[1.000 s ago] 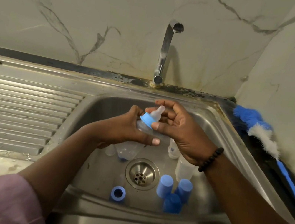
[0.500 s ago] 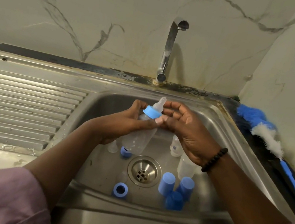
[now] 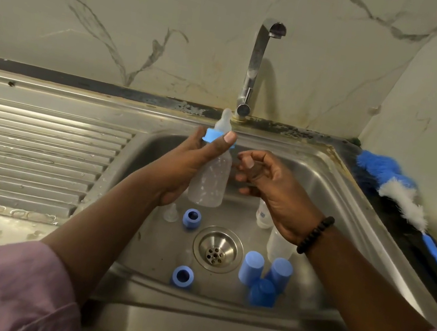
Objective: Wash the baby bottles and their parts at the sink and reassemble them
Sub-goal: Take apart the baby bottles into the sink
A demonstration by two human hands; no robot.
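Two hands work above the steel sink (image 3: 331,190). One clear bottle (image 3: 210,181), upright with a blue collar (image 3: 212,136) and a pale teat (image 3: 224,121) on top, is gripped by the left hand (image 3: 182,165), whose fingers wrap its body with the thumb against the collar. Just beside it the right hand (image 3: 271,185) hovers apart, its fingers loosely curled and holding nothing. Down in the basin, two blue rings (image 3: 191,218) lie left of the drain (image 3: 217,249), a loose teat (image 3: 170,212) beside one; three blue caps (image 3: 252,264) cluster to its right, near two more bottles (image 3: 279,243). A blue-and-white brush (image 3: 397,195) rests on the counter by the wall.
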